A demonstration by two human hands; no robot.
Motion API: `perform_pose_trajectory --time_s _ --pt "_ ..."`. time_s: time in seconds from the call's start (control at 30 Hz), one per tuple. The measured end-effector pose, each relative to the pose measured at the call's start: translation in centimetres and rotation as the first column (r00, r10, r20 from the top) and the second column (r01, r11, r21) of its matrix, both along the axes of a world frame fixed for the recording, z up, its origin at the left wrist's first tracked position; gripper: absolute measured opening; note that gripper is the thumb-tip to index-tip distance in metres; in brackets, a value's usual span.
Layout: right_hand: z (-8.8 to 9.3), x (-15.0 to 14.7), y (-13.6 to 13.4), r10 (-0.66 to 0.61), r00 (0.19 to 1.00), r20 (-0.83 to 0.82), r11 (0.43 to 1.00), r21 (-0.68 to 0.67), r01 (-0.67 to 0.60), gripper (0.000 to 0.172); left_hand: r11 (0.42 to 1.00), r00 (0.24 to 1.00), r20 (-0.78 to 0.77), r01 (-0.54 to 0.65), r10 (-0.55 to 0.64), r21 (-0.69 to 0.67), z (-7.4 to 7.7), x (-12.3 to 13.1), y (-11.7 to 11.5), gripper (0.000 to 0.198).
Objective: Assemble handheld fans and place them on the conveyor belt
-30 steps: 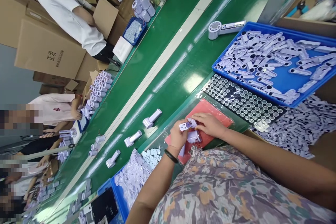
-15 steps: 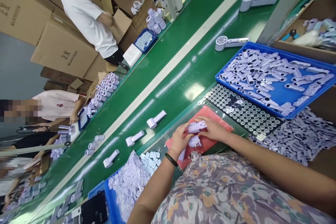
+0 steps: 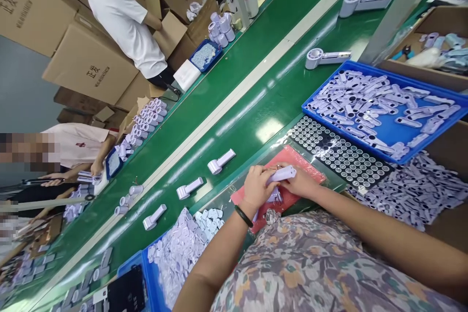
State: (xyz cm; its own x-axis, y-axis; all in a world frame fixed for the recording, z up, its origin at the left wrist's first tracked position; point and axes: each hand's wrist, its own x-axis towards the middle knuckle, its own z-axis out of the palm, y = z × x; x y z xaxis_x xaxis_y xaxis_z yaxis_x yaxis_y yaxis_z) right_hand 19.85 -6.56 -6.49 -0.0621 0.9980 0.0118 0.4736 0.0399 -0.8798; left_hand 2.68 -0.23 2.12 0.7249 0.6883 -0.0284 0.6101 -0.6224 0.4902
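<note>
Both hands closed on one piece. The left hand (image 3: 256, 187), black bracelet (image 3: 243, 216) at its wrist, curls around one end of a lilac fan handle (image 3: 281, 174), fingers folded over, no gap visible. The right hand (image 3: 300, 183) is partly closed, its fingers (image 3: 287, 182) pressed against the underside of the handle near the other end. The free tip of the handle points up and to the right, above the right hand.

Handle location: held just above a red mat (image 3: 298, 162), between the two hands, not touching the mat as far as can be seen. A second lilac part (image 3: 275, 196) lies directly below the hands; it is partly hidden, so its shape cannot be told. The mat rests on a clear plastic sheet (image 3: 256, 173).

Surroundings: a black sheet of round discs (image 3: 340, 154) lies beside the mat. Past it is a blue tray (image 3: 354, 135) of lilac handles. Three assembled handheld fans (image 3: 221, 162) stand apart on a green conveyor belt (image 3: 234, 112). A blue bin (image 3: 149, 278) of pale parts sits near the left forearm (image 3: 215, 248). Across the belt, a co-worker in a white shirt (image 3: 120, 24) stands among cardboard boxes (image 3: 91, 66).
</note>
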Motion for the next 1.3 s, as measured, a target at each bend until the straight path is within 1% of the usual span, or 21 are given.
perform_pose_trajectory --time_s 0.1,0.2,0.3,0.37,0.5,0.57,0.67,0.8,0.87,0.97,1.03,1.17,1.3 --pt "0.6 -0.1 -0.1 -0.006 0.997 0.074 1.000 0.014 0.005 0.032 0.997 0.995 0.083 -0.050 0.055 -0.064 -0.4 -0.3 -0.1 0.028" --pt "1.1 0.0 -0.2 0.022 0.991 0.134 1.000 0.015 -0.024 0.035 0.978 0.976 0.150 -0.135 0.159 -0.161 -0.8 -1.2 -0.1 0.019" --pt "1.3 0.2 -0.1 0.019 0.995 0.094 1.000 0.018 -0.020 0.040 0.958 0.962 0.140 -0.205 0.235 -0.198 -1.0 -1.7 -0.1 0.013" --pt "1.2 0.3 -0.1 0.002 1.000 0.005 1.000 0.020 -0.002 0.040 0.954 0.958 0.120 -0.234 0.259 -0.187 -1.1 -1.9 -0.2 0.012" --pt "1.2 0.2 0.5 -0.043 0.976 -0.214 0.999 0.014 0.047 0.034 0.952 0.956 0.113 -0.249 0.271 -0.177 -1.3 -2.1 -0.3 0.010" --pt "1.5 0.1 0.9 -0.040 0.964 -0.262 0.999 0.018 0.046 0.029 0.951 0.954 0.125 -0.247 0.273 -0.188 -1.2 -2.2 -0.3 0.010" --pt "2.0 0.2 1.8 -0.019 0.961 -0.276 0.999 0.037 0.031 0.022 0.953 0.957 0.131 -0.233 0.260 -0.191 -1.0 -2.3 -0.2 0.012" --pt "2.8 0.6 2.7 -0.006 0.959 -0.283 0.996 0.081 0.030 0.019 0.956 0.963 0.129 -0.207 0.236 -0.208 -0.8 -2.0 0.0 0.017" --pt "3.1 0.8 2.8 -0.047 0.952 -0.303 0.996 0.061 0.069 0.016 0.950 0.959 0.120 -0.229 0.258 -0.213 -0.8 -1.9 0.1 0.015" --pt "3.4 0.9 2.6 -0.105 0.932 -0.346 0.994 -0.018 0.106 0.011 0.941 0.955 0.103 -0.249 0.277 -0.228 -1.1 -1.9 0.4 0.012" --pt "3.4 0.9 2.4 -0.087 0.935 -0.343 0.996 -0.032 0.081 0.011 0.938 0.954 0.100 -0.254 0.283 -0.237 -1.2 -2.0 0.5 0.011" --pt "3.7 0.5 2.4 -0.043 0.963 -0.264 0.999 -0.010 0.042 0.022 0.934 0.951 0.110 -0.254 0.288 -0.250 -1.3 -2.2 0.4 0.012" --pt "4.2 0.2 2.9 -0.015 0.973 -0.232 1.000 -0.013 0.012 0.017 0.934 0.950 0.127 -0.245 0.284 -0.259 -1.2 -2.2 0.3 0.015"
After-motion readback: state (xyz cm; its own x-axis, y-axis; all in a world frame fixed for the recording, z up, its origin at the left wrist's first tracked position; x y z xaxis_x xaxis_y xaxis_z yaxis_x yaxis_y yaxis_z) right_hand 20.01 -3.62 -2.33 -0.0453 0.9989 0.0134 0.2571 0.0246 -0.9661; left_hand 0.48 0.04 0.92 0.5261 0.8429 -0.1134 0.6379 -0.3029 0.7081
